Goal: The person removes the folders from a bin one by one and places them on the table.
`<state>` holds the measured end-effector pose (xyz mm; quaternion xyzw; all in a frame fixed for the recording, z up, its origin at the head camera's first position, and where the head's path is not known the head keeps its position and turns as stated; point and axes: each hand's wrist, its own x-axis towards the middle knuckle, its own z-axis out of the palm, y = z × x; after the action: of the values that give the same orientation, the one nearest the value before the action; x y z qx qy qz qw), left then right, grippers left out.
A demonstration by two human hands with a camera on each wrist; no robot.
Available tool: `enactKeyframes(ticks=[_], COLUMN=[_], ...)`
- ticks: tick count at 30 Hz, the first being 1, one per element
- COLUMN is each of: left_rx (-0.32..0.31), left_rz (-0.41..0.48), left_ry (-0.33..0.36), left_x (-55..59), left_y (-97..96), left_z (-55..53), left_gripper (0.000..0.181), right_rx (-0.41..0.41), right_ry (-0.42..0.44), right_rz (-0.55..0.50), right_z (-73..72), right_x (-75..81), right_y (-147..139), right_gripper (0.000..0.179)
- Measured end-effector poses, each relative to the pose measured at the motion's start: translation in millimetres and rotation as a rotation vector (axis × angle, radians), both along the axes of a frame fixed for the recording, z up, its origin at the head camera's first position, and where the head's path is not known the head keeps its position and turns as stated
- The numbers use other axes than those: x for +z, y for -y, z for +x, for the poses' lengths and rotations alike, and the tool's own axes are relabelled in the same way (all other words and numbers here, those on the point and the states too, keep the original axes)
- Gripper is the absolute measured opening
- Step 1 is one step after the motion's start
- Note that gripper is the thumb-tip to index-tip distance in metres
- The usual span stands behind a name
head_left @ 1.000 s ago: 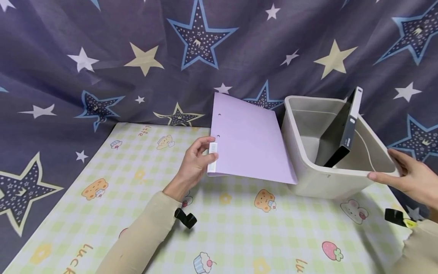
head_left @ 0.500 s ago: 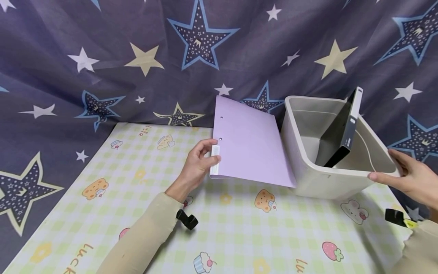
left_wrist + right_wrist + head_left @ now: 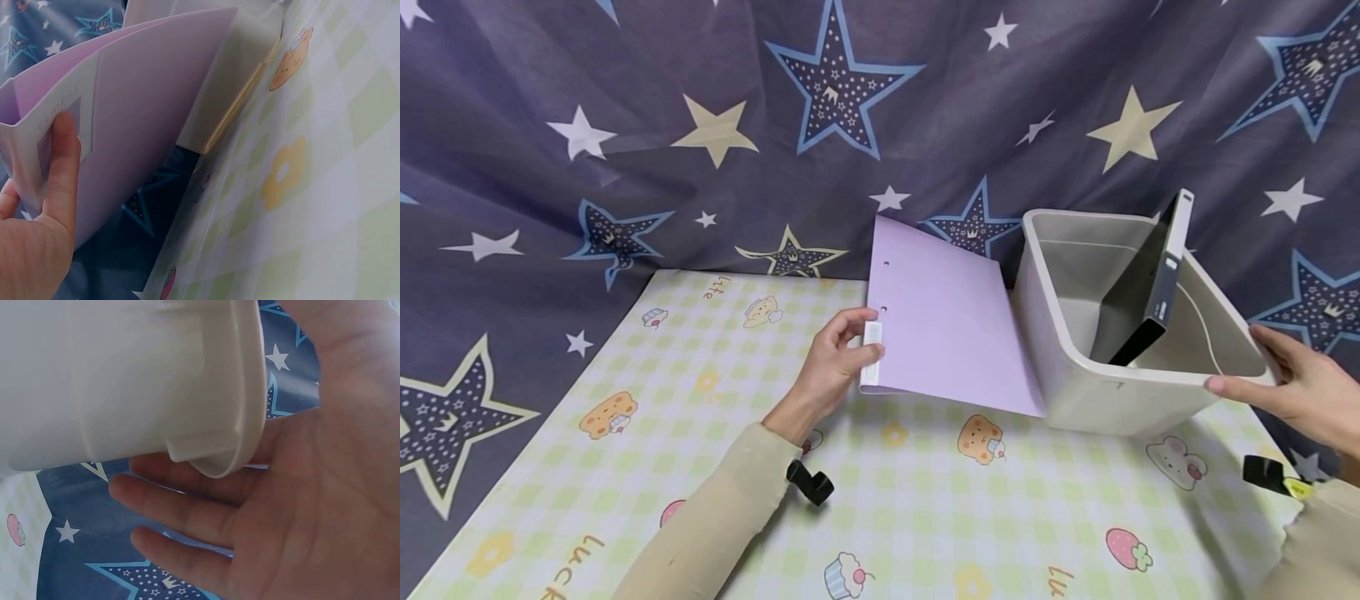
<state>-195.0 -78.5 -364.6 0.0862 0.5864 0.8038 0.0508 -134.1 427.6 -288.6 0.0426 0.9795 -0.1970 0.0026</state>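
Observation:
My left hand (image 3: 835,358) pinches a lilac file folder (image 3: 951,325) by its spine, thumb over the white label, as the left wrist view also shows. The folder is tilted above the table, its covers slightly apart, its right edge beside a light grey plastic bin (image 3: 1112,404); whether they touch is unclear. At the bin's front right corner, my right hand (image 3: 1307,387) rests its thumb on the rim, with the forefinger on the side. In the right wrist view the other fingers (image 3: 181,506) extend nearly straight below the rim. A black file box (image 3: 1138,287) leans inside the bin, rising above its rim.
A checked tablecloth (image 3: 895,500) with cartoon prints covers the table. Behind hangs a dark curtain (image 3: 940,108) patterned with stars, close to the table's back edge. Black straps (image 3: 810,482) sit at the sleeves' cuffs.
The lilac folder has come down a little and towards me, its far edge lower against the curtain. My left hand has shifted slightly right and down with it. Bin and right hand stay put.

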Motion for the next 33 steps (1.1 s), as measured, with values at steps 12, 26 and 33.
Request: enactKeyframes(ticks=[12,26,33], left_rx=[-0.005,-0.013,-0.016], left_rz=[-0.056,-0.125,-0.147], left_ry=[0.047,0.081,0.106], left_x=[-4.2,-6.6,-7.8], left_y=[-0.6,-0.9,-0.5], left_z=[0.7,1.2,0.9], left_gripper=[0.054,0.052,0.052], right_rx=[0.003,0.010,0.033], right_ry=[0.008,0.014,0.018], right_rz=[-0.012,-0.023,-0.048], right_z=[0.1,0.2,0.7], right_x=[-0.1,2.1,3.4], right_y=[-0.3,1.2,1.1], right_gripper=[0.107,0.107,0.106])
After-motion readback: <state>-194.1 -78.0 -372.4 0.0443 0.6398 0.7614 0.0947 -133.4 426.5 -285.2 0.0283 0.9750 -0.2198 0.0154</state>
